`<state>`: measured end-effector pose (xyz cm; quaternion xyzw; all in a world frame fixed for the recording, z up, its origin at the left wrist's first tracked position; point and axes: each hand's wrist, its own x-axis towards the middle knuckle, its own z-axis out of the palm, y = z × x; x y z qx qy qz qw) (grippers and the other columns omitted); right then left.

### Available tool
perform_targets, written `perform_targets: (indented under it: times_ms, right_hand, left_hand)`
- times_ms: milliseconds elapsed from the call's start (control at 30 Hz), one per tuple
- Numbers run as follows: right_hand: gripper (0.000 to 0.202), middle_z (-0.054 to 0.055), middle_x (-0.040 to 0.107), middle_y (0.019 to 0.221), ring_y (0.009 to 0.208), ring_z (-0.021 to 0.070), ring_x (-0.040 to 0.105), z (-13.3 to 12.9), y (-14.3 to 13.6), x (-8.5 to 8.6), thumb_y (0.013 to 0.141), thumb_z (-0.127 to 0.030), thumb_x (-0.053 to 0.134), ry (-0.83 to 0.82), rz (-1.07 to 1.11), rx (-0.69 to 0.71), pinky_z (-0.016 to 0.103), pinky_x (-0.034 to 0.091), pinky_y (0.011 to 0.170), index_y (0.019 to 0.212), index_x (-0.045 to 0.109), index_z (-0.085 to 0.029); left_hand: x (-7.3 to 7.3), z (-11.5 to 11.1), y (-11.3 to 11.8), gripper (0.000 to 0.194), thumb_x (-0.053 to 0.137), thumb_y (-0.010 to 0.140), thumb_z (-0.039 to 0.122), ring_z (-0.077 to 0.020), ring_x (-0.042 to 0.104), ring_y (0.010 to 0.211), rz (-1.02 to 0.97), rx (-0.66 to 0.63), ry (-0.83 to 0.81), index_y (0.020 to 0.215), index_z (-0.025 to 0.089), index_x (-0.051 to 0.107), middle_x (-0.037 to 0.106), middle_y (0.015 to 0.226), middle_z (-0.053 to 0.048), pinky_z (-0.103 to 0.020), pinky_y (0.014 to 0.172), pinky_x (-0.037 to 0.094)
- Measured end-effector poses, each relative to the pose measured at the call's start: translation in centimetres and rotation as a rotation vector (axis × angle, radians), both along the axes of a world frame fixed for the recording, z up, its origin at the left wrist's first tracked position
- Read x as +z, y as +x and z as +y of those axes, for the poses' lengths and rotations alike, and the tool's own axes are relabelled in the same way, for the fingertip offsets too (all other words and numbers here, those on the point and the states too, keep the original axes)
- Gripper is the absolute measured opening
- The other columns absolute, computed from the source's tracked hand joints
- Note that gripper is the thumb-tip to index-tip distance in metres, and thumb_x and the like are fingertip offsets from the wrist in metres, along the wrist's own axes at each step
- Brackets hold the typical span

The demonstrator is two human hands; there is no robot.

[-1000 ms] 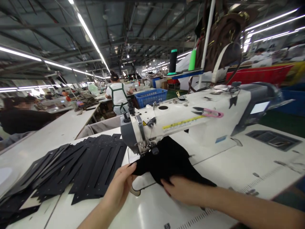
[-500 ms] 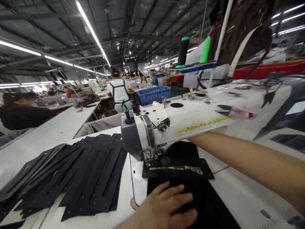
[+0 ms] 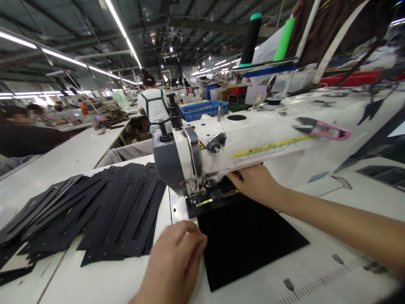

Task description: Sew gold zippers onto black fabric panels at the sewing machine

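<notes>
1 zipper at machine, sewing prob. part-done; my L hand half-curled, R hand bent, can't tell grips.

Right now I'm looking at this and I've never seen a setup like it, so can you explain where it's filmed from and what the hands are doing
The view comes from a camera on the person's head, looking forward and down. The big white machine is a sewing machine, with pink-handled snips on top. On the white table, slotted black pieces lie overlapping at left. A flat black sheet lies before the machine, a gold zip beside its far edge. The right hand reaches beneath the machine's arm by the zip; its fingertips are partly hidden. The left hand is curled beside the sheet; I can't tell whether it grips anything.
</notes>
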<state>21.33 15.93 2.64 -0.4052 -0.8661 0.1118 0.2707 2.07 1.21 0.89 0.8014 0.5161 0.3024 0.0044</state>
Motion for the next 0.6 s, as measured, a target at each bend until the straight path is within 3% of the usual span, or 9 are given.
perform_targets:
  times_ms: [67, 167, 300, 467, 600]
  right_hand:
    - [0.029, 0.009, 0.059, 0.073, 0.074, 0.022, 0.055, -2.5, -0.2, -0.6, 0.089, -0.029, 0.043, 0.109, -0.074, 0.13, 0.039, 0.043, 0.075, 0.071, 0.06, -0.014]
    - [0.022, 0.013, 0.063, 0.092, 0.091, 0.0253, 0.055, -5.0, -1.7, -2.2, 0.088, -0.021, 0.043, 0.271, -0.106, 0.31, 0.041, 0.041, 0.086, 0.091, 0.063, -0.011]
    - [0.03, 0.017, 0.056, 0.115, 0.108, 0.0253, 0.049, -5.5, -3.8, -4.0, 0.086, -0.014, 0.041, 0.244, -0.09, 0.352, 0.039, 0.036, 0.097, 0.11, 0.055, -0.002]
    - [0.031, 0.014, 0.054, 0.117, 0.113, 0.0203, 0.047, -5.2, -4.0, -4.5, 0.084, -0.008, 0.036, 0.199, -0.03, 0.369, 0.034, 0.035, 0.101, 0.108, 0.056, -0.005]
    - [0.032, 0.019, 0.054, 0.117, 0.114, 0.0213, 0.047, -5.3, -3.9, -4.5, 0.082, -0.004, 0.036, 0.196, -0.017, 0.341, 0.033, 0.036, 0.1, 0.105, 0.057, 0.0]
  left_hand:
    - [0.0, 0.5, -1.5, 0.019, 0.046, 0.084, 0.023, -0.0239, 0.062, 0.084, 0.112, 0.132, 0.037, 0.096, 0.018, 0.061, 0.065, 0.096, -0.011, -0.039, 0.071, 0.051]
    - [-0.7, 2.0, -2.1, 0.023, 0.044, 0.085, 0.021, -0.0268, 0.061, 0.097, 0.231, 0.152, 0.084, 0.099, 0.015, 0.062, 0.066, 0.103, -0.013, -0.049, 0.087, 0.044]
    - [-1.6, 3.2, -1.7, 0.025, 0.041, 0.085, 0.014, -0.0228, 0.062, 0.097, 0.287, 0.089, 0.111, 0.089, 0.015, 0.066, 0.068, 0.099, -0.012, -0.046, 0.094, 0.039]
    - [-1.6, 3.3, -1.5, 0.027, 0.04, 0.085, 0.014, -0.0218, 0.063, 0.093, 0.325, 0.092, 0.136, 0.088, 0.015, 0.066, 0.068, 0.096, -0.012, -0.043, 0.09, 0.044]
    - [-1.5, 3.3, -1.5, 0.027, 0.04, 0.085, 0.015, -0.022, 0.064, 0.092, 0.342, 0.093, 0.141, 0.088, 0.014, 0.066, 0.068, 0.096, -0.013, -0.041, 0.089, 0.045]
